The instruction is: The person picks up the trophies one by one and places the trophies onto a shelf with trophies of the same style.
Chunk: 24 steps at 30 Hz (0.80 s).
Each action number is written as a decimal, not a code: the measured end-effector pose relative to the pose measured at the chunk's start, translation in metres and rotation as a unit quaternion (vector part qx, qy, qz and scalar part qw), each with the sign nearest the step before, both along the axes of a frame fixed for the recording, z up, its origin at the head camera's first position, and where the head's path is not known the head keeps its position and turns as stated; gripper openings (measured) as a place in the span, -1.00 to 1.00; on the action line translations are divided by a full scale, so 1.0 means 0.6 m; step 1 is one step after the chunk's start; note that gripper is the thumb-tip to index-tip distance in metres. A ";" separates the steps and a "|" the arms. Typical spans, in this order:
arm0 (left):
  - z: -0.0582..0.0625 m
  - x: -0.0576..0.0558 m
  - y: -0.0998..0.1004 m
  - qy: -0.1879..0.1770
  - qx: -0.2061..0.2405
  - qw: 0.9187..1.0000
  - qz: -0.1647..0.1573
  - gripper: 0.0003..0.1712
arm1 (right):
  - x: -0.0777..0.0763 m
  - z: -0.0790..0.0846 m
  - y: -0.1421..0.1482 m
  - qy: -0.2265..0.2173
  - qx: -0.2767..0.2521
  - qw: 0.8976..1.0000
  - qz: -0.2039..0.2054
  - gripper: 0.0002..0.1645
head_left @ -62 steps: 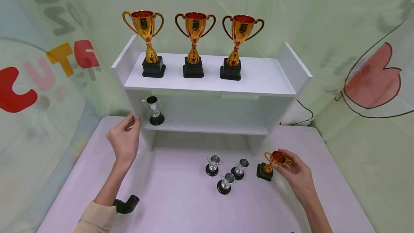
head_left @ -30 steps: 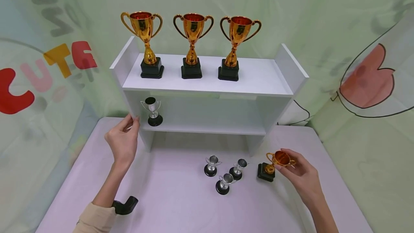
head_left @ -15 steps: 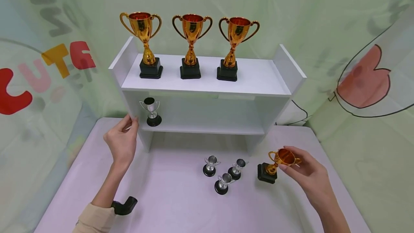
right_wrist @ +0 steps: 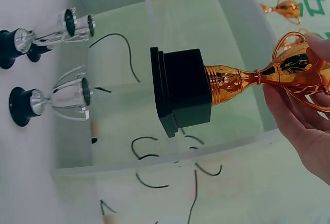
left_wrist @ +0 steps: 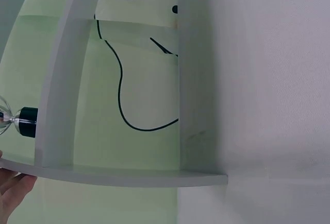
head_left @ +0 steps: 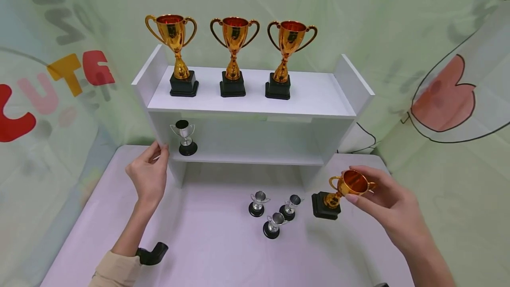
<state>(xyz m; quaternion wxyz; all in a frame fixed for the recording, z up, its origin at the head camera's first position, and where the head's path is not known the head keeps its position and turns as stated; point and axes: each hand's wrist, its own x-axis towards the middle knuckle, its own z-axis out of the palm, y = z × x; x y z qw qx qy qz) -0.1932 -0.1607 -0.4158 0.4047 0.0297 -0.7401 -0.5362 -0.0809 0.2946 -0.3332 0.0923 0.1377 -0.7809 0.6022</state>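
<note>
My right hand (head_left: 392,205) holds a gold trophy (head_left: 331,199) by its cup, thumb at the front and fingers behind. The trophy leans, its black square base (right_wrist: 181,90) towards the left, raised above the table in the right wrist view. At the white shelf (head_left: 247,161), my left hand (head_left: 149,174) pinches the front edge of the left side panel, with fingertips (left_wrist: 25,183) at that edge in the left wrist view. Just beside it, a small silver trophy (head_left: 185,138) stands on the middle board.
Three gold trophies stand on the top board: left (head_left: 175,48), middle (head_left: 233,52) and right (head_left: 284,54). Three small silver trophies (head_left: 257,203) (head_left: 291,207) (head_left: 274,225) are on the table (head_left: 223,251), before the shelf. Printed cloth (head_left: 398,34) hangs around.
My right hand has lifted the gold trophy up off the table, and the hand has shifted rightward. My left hand keeps its place on the shelf; the head view drifts slightly.
</note>
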 end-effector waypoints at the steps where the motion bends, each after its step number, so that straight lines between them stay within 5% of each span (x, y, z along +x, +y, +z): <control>1: -0.001 0.000 0.000 -0.001 -0.002 1.000 0.000 -0.73 | -0.001 0.008 -0.002 0.005 0.004 1.000 0.004 -0.33; 9: -0.004 -0.002 -0.001 0.000 -0.005 1.000 0.001 -0.72 | -0.011 0.067 -0.014 0.038 0.016 0.999 0.015 -0.32; 24: 0.000 0.000 -0.001 0.002 0.003 1.000 0.000 -0.73 | -0.064 0.182 -0.045 0.085 -0.060 0.993 0.062 -0.37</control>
